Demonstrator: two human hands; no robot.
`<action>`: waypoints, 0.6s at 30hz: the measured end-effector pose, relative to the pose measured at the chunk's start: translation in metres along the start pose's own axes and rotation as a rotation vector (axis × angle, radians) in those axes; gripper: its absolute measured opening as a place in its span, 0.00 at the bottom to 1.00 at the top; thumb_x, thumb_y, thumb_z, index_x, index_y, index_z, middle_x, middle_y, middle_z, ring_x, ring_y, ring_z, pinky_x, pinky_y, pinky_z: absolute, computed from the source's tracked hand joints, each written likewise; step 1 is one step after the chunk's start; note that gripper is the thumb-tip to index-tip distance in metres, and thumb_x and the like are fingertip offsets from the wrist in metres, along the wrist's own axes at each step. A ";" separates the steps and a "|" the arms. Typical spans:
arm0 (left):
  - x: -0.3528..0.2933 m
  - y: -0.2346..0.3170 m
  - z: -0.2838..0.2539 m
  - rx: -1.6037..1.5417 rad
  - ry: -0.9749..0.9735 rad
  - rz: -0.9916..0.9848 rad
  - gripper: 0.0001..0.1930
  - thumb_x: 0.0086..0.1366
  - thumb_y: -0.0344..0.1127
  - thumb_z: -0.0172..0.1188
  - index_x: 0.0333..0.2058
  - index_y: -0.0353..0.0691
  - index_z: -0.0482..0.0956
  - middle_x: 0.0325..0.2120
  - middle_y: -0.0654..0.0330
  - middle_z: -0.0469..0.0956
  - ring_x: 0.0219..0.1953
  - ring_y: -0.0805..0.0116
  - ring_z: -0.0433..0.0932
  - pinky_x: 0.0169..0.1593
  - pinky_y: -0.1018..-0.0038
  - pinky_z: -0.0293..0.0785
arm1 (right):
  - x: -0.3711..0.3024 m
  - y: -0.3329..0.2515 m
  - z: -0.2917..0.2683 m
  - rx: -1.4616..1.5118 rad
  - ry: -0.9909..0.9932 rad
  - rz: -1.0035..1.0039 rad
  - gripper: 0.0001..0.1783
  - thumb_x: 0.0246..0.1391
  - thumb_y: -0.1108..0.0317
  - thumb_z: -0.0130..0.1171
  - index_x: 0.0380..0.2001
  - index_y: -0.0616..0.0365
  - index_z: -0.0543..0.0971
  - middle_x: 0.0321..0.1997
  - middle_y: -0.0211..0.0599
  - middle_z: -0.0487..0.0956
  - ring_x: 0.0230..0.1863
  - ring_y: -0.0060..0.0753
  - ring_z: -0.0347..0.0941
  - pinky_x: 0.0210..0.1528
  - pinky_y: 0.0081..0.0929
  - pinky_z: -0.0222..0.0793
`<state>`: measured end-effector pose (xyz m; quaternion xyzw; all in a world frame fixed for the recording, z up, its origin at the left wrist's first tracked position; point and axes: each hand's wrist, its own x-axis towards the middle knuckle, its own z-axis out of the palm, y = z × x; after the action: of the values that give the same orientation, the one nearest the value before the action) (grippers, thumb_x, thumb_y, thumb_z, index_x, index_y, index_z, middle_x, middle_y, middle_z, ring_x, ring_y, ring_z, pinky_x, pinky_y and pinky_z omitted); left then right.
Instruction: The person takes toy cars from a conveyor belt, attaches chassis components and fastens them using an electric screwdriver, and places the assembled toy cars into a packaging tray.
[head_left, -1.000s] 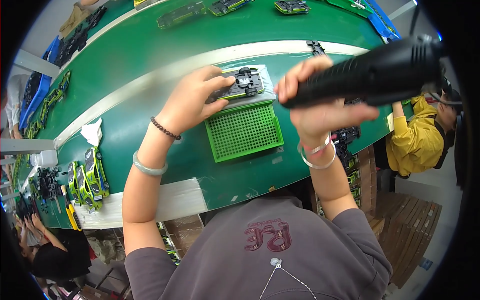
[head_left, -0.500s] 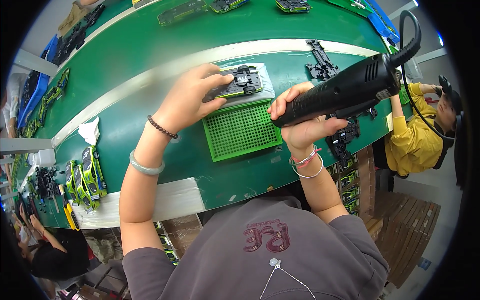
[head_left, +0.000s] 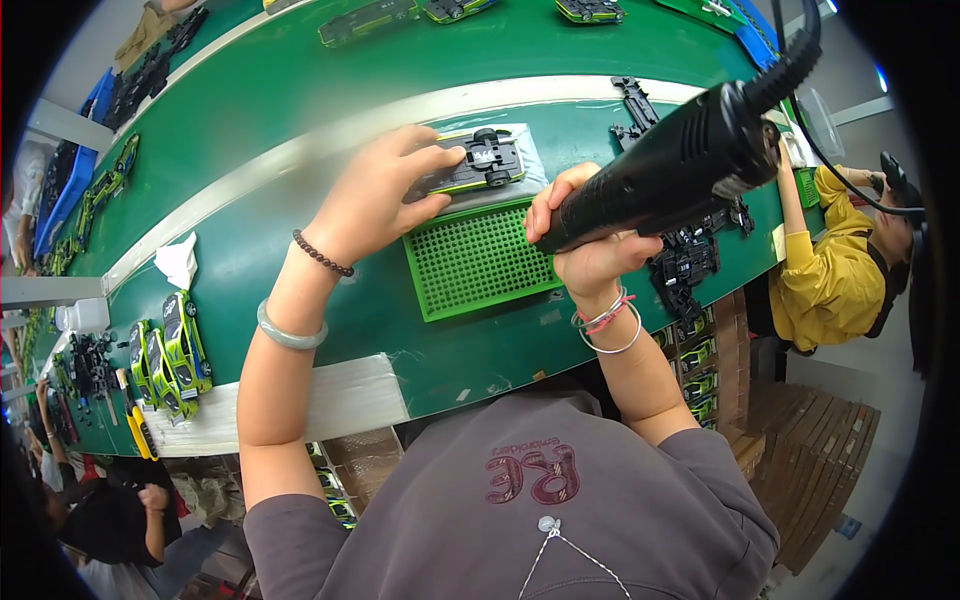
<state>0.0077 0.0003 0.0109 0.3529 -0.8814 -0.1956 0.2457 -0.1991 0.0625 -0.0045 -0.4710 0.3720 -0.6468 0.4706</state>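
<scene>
An upside-down toy car [head_left: 483, 160], black underneath with a green edge, lies on a pale cloth pad [head_left: 536, 170]. My left hand [head_left: 385, 185] holds the car at its left end, thumb and fingers around it. In my right hand [head_left: 592, 235] is a thick black corded electric screwdriver [head_left: 650, 180], gripped near its front end, just right of the car. Its tip is hidden behind my fingers. Below the car, a green perforated basket [head_left: 480, 265] lies on the table, partly beneath the pad's lower edge.
Black car chassis [head_left: 690, 255] lie to the right of the basket. Several green toy cars [head_left: 180, 345] stand at the left, near a white tissue [head_left: 177, 262] and a yellow-handled tool [head_left: 142, 435]. More cars [head_left: 590, 10] sit across the green table [head_left: 300, 200]. A person in yellow [head_left: 830, 270] works at right.
The screwdriver and my right hand have shifted slightly left, and its cord end has swung left and up. My left hand and the car stay nearly in place.
</scene>
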 end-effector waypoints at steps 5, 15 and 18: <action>-0.003 -0.003 -0.011 -0.117 -0.015 -0.007 0.28 0.48 0.34 0.67 0.51 0.43 0.71 0.49 0.52 0.68 0.51 0.55 0.68 0.54 0.67 0.67 | 0.002 -0.007 0.004 -0.019 -0.018 0.010 0.58 0.20 0.09 0.31 0.27 0.60 0.66 0.15 0.34 0.68 0.17 0.28 0.67 0.21 0.25 0.67; -0.019 -0.037 -0.037 0.028 -0.077 -0.085 0.28 0.43 0.43 0.71 0.41 0.36 0.72 0.38 0.49 0.75 0.45 0.53 0.72 0.48 0.65 0.68 | 0.067 -0.045 0.074 0.222 -0.317 -0.204 0.60 0.21 0.09 0.20 0.27 0.60 0.67 0.15 0.38 0.70 0.16 0.32 0.69 0.22 0.27 0.68; -0.019 -0.038 -0.035 0.001 -0.094 -0.104 0.28 0.41 0.42 0.71 0.40 0.36 0.72 0.37 0.48 0.75 0.43 0.50 0.73 0.47 0.64 0.69 | 0.071 -0.028 0.111 0.087 -0.312 -0.163 0.56 0.28 0.11 0.28 0.27 0.62 0.67 0.15 0.39 0.70 0.15 0.31 0.68 0.20 0.25 0.67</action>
<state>0.0597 -0.0181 0.0134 0.3887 -0.8725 -0.2243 0.1934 -0.1081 -0.0021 0.0709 -0.5735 0.2268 -0.6172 0.4886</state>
